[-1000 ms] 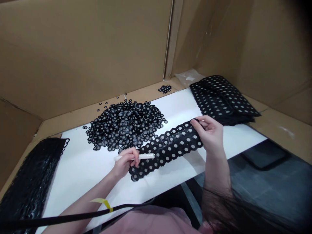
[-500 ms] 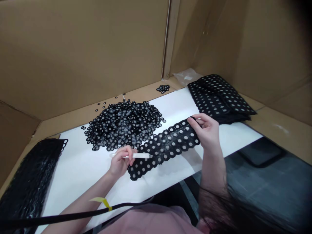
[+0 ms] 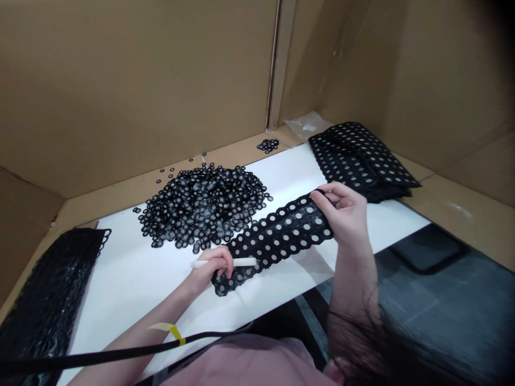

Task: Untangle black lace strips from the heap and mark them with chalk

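My right hand (image 3: 341, 209) pinches the upper right end of a black rubber sheet (image 3: 287, 230) patterned with rows of round holes. The strip slants down to the left above the white table top. My left hand (image 3: 213, 264) is closed around a slim white pen-shaped tool (image 3: 244, 262), whose tip points right and lies over the sheet's lower left part. Whether the tip touches the rubber I cannot tell. Left fingers cover part of the sheet's left end. Just behind the sheet lies a heap of small black rings (image 3: 201, 203).
A stack of similar perforated black sheets (image 3: 362, 155) lies at the right rear, near a clear plastic bag (image 3: 308, 126). A small ring pile (image 3: 268, 145) sits at the back. Glossy black strips (image 3: 52, 284) lie left. Cardboard walls (image 3: 140, 96) surround the white table top (image 3: 132, 279).
My left hand has moved slightly right with the white tool, whose tip is now further along the sheet. My right hand has shifted a little, still pinching the sheet's end.
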Available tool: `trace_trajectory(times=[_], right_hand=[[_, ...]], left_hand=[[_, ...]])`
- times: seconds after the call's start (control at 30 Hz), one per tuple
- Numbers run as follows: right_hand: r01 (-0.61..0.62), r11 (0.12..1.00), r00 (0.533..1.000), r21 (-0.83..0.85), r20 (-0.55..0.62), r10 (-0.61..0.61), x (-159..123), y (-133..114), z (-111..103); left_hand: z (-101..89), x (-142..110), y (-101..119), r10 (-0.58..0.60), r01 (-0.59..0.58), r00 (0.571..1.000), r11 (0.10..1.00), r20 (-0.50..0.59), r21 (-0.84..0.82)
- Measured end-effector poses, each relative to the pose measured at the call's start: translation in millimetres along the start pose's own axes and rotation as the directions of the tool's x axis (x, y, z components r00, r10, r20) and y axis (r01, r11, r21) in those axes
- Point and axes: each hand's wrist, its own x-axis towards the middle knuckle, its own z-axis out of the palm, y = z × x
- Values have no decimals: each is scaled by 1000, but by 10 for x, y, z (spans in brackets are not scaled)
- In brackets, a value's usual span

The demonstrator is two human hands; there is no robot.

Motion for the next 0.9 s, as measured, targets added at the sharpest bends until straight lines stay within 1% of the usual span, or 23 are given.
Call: trace_trajectory(times=[0.1,0.17,0.33,0.43,0.5,0.57,0.63,0.7,0.73,0.8,0.83,0.9], right_hand=[[60,998,998,-27,-14,-60,-42,-86,-1],[104,992,994,-72,-29,-106,-70,-169,12],[216,964,973,-158,-45,-225,-95,-407,116],[259,948,963,-185,-23,-268,-65,-468,159],[265,941,963,-212,8,-269,-28,-429,133],[249,934,968,-256,69,-239,16,-325,55],[223,923,970,-314,168,-177,56,-180,-56],[181,901,970,-394,224,-96,87,-34,-165],[169,877,967,-450,249,-59,99,27,-206],[159,828,968,-537,248,-26,115,107,-237],[162,813,973,-559,230,-36,118,125,-220],[184,806,976,-562,203,-80,106,125,-115]], left_hand=[[7,4,67,-37,25,998,983,60,182],[17,5,128,-52,23,993,965,104,262],[49,16,264,-88,-4,973,920,215,392],[61,29,289,-80,-25,970,908,232,418],[64,35,282,-62,-33,974,912,218,410],[65,39,267,-56,-30,977,920,206,392],[66,41,251,-55,-21,980,929,193,370],[67,42,242,-56,-8,983,939,176,344],[68,42,239,-54,-5,984,943,168,333],[70,42,238,-48,-4,987,947,153,320],[72,41,237,-45,-4,988,948,149,317],[75,39,235,-42,-5,989,949,143,315]])
